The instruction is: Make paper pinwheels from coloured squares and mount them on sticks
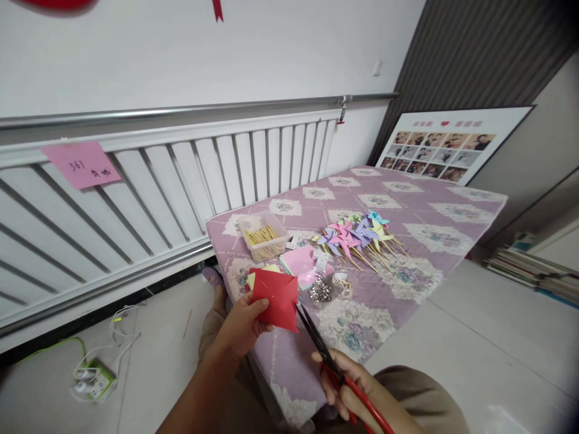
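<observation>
A square of red paper is pinched between the thumb and fingers of my left hand, above the near left part of the table. My right hand is closed around the red handles of a pair of scissors. The dark blade tips meet the right edge of the red paper. Behind the paper lie yellow sheets and a stack with a pink sheet on top. A small heap of silvery metal pieces sits just right of them, beside a pile of small pale pieces.
Paper pinwheels on sticks lie together on the flowered tablecloth. A clear plastic box holds thin wooden sticks. A white radiator runs behind the table; a photo board leans at the far end. A power strip lies on the floor.
</observation>
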Available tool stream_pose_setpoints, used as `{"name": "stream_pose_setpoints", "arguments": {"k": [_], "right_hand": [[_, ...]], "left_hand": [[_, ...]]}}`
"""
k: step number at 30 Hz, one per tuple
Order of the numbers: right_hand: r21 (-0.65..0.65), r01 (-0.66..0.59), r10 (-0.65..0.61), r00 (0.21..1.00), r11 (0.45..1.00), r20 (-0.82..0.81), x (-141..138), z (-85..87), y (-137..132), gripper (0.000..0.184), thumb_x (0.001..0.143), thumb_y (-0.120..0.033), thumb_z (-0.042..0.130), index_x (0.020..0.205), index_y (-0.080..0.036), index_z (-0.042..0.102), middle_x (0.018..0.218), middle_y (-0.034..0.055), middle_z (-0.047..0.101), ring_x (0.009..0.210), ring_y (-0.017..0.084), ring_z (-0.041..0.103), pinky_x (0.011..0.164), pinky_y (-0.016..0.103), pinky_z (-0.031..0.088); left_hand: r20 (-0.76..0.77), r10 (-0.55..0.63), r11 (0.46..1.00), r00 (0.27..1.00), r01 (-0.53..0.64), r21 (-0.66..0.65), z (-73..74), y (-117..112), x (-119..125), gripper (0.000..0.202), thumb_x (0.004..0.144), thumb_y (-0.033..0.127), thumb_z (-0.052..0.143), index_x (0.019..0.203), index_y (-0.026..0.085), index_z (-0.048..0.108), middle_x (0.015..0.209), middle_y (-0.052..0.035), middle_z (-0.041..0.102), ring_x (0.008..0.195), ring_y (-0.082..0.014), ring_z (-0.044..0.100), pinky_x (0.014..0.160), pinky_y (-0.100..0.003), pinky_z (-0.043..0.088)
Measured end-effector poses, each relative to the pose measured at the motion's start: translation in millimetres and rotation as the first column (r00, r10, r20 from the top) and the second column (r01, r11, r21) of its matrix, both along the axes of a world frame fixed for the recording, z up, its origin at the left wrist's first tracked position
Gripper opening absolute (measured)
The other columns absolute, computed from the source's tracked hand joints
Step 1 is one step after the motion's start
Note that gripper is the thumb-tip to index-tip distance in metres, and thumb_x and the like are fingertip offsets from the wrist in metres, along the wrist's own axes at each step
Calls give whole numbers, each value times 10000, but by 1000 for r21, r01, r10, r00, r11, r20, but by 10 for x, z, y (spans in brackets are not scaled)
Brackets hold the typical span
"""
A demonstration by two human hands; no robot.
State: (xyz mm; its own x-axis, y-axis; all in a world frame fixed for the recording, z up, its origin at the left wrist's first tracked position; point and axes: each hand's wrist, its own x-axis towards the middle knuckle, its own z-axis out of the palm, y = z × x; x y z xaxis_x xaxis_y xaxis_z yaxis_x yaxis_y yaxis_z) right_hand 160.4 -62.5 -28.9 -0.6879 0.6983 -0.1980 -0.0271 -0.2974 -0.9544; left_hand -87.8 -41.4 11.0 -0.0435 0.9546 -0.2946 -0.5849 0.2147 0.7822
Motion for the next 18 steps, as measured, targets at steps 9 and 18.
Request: {"name": "stream_pose_setpoints", "arguments": {"k": [9,18], "right_hand": [[-50,-97,101,992,994,76,7,-5,-34,757,678,-706,631,1221,-189,526,705,-14,541,526,77,388,498,205,304],[-16,-69,70,996,998,60,-36,-97,-66,769,699,-730,587,1222,-171,522,666,-35,528,460,49,346,453,200,248]], "left_hand": [[27,-9,1000,1000,9,12,43,-12,-33,384,635,262,795,958,105,660,805,-86,727,579,-140,647,476,-207,516],[44,-48,998,998,46,44,-19,-7,28,323,661,242,778,945,127,673,780,-63,718,589,-132,640,534,-227,522]]}}
